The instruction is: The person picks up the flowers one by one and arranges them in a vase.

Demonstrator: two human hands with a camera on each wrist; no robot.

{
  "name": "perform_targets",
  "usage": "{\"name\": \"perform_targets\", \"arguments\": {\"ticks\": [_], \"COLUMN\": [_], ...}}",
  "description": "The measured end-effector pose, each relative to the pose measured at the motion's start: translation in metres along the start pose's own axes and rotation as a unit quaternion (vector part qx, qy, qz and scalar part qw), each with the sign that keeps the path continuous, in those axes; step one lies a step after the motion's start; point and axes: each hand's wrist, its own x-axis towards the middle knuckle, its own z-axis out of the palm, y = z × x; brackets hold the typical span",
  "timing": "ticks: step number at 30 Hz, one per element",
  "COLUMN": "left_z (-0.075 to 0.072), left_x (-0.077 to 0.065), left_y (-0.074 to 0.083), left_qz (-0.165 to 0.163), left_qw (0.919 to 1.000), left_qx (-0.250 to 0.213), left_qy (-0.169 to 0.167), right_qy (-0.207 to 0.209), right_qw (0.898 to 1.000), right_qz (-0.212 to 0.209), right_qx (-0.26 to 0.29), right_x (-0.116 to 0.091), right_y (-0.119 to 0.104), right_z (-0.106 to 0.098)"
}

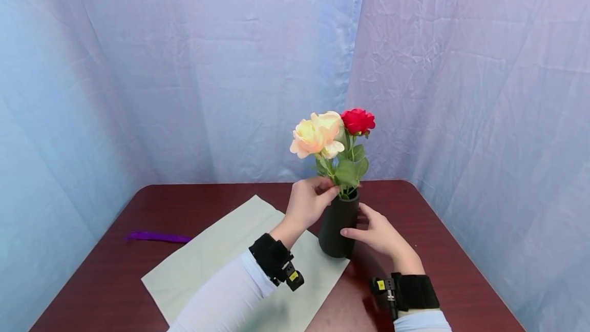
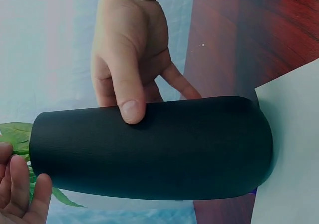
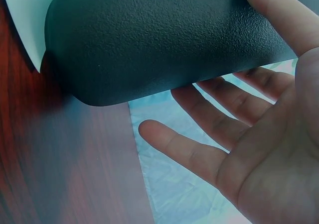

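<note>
A: Where do the flowers stand?

B: 2 blooms, a peach rose (image 1: 318, 136) and a red rose (image 1: 357, 121), are already upright in the black vase (image 1: 338, 224), which sits on the bench (image 1: 433, 240) with its base at the corner of a pale green sheet (image 1: 221, 255).

A: And the hands?

B: The left hand (image 1: 308, 202) is at the vase mouth, its fingers pinched on the stems and leaves just above the rim. The right hand (image 1: 379, 232) steadies the vase: the thumb presses its side, while the other fingers lie spread and relaxed behind it rather than wrapped round.

A: So what is left?

B: I judge the placing mostly done, with only settling the stems remaining. A purple strip (image 1: 159, 237) lies untouched well apart on the left side of the bench.
</note>
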Motion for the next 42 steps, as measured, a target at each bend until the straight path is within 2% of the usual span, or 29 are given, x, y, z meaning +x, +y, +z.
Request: {"name": "perform_targets", "arguments": {"ticks": [7, 17, 29, 32, 37, 42], "left_z": [0.004, 0.008, 0.001, -0.003, -0.013, -0.029], "left_x": [0.0, 0.0, -0.004, -0.005, -0.008, -0.009], "left_y": [-0.001, -0.003, -0.005, -0.006, -0.01, -0.015], "left_qz": [-0.008, -0.028, -0.041, -0.04, -0.039, -0.008], "left_qw": [0.9995, 0.9989, 0.9983, 0.998, 0.9984, 0.9995], "left_qx": [0.031, 0.036, 0.038, 0.041, 0.036, 0.029], "left_qy": [-0.005, -0.01, -0.017, -0.024, -0.021, -0.006], "right_qy": [-0.002, -0.006, -0.004, 0.006, 0.032, 0.098], "right_qw": [1.0, 1.0, 1.0, 1.0, 0.999, 0.994], "right_qz": [0.0, 0.002, 0.002, -0.009, -0.031, -0.054], "right_qx": [-0.007, -0.009, -0.019, -0.019, 0.02, 0.009], "right_x": [0.0, 0.0, 0.002, 0.001, -0.002, -0.006], "right_y": [0.001, 0.002, 0.002, 0.001, -0.003, -0.011], "right_z": [0.001, 0.0, -0.001, -0.007, -0.018, -0.029]}}
